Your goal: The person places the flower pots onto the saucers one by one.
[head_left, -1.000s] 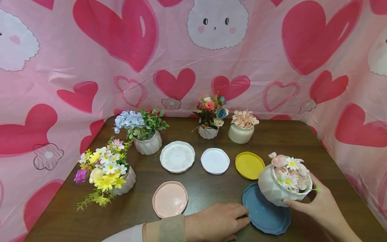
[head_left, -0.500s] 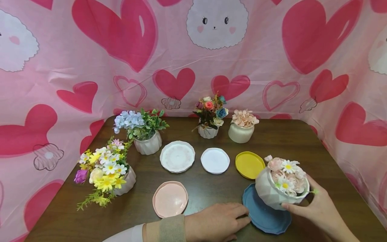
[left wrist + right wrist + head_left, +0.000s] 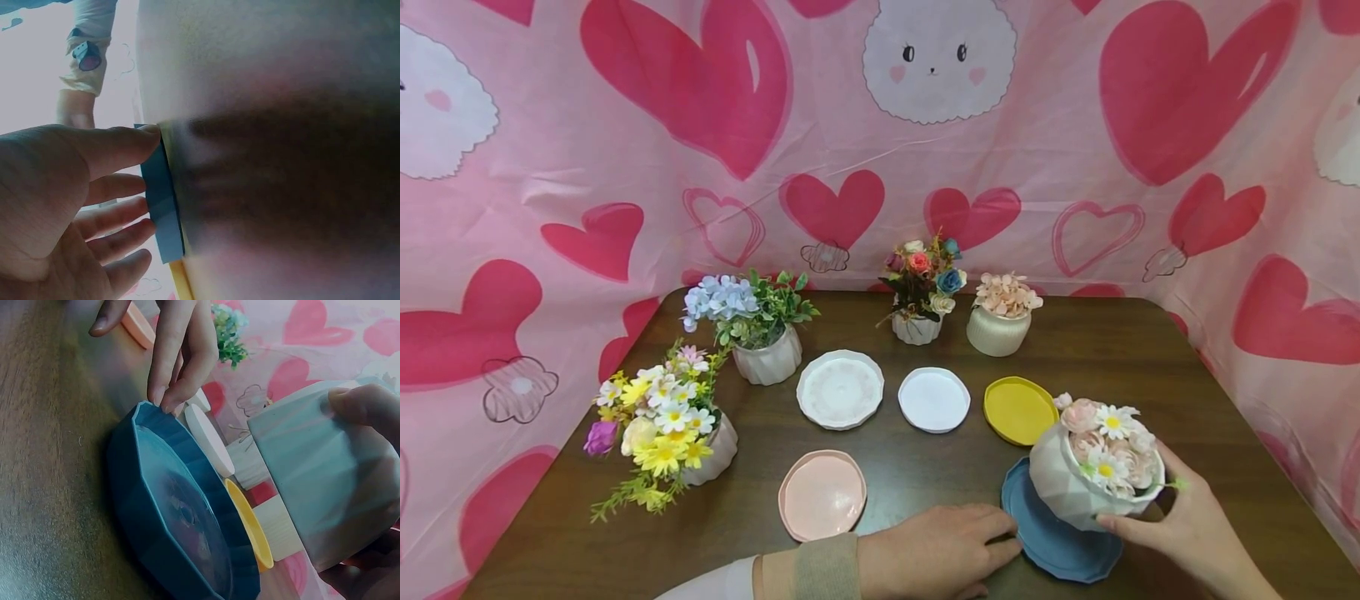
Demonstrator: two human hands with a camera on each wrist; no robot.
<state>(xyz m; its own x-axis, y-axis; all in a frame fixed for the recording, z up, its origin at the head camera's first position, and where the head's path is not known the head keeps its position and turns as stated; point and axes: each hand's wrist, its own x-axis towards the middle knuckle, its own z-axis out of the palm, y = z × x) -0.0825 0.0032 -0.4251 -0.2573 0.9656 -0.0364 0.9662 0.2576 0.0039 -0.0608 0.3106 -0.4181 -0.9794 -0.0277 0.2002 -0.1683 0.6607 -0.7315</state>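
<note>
By the curled fingers and thumb of the right hand, a faceted white pot is being gripped at its side; by the nearly straight fingertips of the left hand, the rim of a blue saucer is being touched; the pot is being held above that saucer, apart from it; a placing step seems to be being worked through, centring and gentle lowering probably being called for; pink blooms and white daisies are being carried in its wide mouth; just beyond, a yellow saucer is being left bare.
</note>
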